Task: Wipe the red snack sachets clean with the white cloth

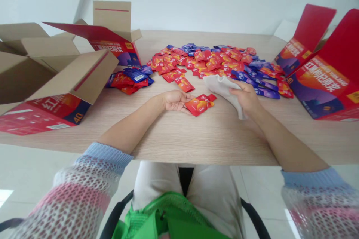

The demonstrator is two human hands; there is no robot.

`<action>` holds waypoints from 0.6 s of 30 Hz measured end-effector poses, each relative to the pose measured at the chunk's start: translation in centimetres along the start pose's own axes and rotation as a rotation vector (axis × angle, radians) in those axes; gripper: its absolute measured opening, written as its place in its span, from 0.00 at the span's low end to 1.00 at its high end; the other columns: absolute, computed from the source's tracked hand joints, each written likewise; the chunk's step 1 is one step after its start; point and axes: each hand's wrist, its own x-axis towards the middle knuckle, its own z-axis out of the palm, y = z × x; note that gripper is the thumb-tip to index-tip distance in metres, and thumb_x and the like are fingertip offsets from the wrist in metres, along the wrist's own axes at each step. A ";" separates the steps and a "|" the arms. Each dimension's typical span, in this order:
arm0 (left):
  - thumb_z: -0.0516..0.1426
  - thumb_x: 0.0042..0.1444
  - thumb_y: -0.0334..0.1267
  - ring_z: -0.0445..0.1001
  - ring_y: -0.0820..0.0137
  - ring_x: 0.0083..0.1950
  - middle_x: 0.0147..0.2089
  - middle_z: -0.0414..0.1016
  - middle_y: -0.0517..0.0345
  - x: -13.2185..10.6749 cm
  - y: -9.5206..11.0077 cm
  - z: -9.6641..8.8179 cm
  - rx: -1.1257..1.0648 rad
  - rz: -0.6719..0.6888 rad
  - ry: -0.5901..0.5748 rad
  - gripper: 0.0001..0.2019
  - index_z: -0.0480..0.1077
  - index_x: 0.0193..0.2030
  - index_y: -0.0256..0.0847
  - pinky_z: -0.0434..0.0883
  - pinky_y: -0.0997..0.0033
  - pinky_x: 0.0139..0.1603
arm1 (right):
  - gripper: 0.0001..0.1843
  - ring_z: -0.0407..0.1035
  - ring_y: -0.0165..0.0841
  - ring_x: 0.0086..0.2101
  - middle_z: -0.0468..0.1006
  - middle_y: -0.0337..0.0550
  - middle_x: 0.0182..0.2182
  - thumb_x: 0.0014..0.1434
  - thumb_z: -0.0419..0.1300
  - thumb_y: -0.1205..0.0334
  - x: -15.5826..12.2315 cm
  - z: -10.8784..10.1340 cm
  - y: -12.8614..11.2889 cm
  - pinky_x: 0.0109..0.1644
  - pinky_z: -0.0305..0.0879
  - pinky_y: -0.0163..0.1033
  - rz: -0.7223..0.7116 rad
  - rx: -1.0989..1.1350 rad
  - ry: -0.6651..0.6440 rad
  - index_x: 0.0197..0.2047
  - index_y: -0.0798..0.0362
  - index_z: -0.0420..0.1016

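A light wood table runs across the view. At its left edge stands an open cardboard box, its flaps spread, with a red printed carton beneath its near side and another red carton just behind it. Two more red cartons stand tilted at the right edge. A wide heap of red and blue packets covers the far middle of the table, and a smaller heap of packets lies beside the left box. Knitted sleeves reach in from the near edge, and a green bag sits on the person's lap below it.

The work in hand is at the table's middle, just in front of the wide heap. The right hand closes on a bunched white cloth, its fingers drawn narrow and gripping, while the cloth's lower end drops to the tabletop. The left hand lies low, with its fingertips loosely curled at the edge of a red packet; whether they hold it, I cannot tell. The packet lies flat between the hands, closer to the left one, well in from the near edge. Its long axis slants from near left to far right, with its far end pointing toward the wide heap.
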 end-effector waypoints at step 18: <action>0.53 0.57 0.17 0.80 0.67 0.41 0.43 0.80 0.44 0.1 -1.2 1.7 -0.006 0.144 0.103 0.12 0.73 0.45 0.27 0.75 0.65 0.49 | 0.27 0.51 0.43 0.66 0.58 0.38 0.67 0.68 0.42 0.51 0.2 2.7 1.8 0.69 0.40 0.60 -0.168 -0.395 -0.419 0.68 0.41 0.55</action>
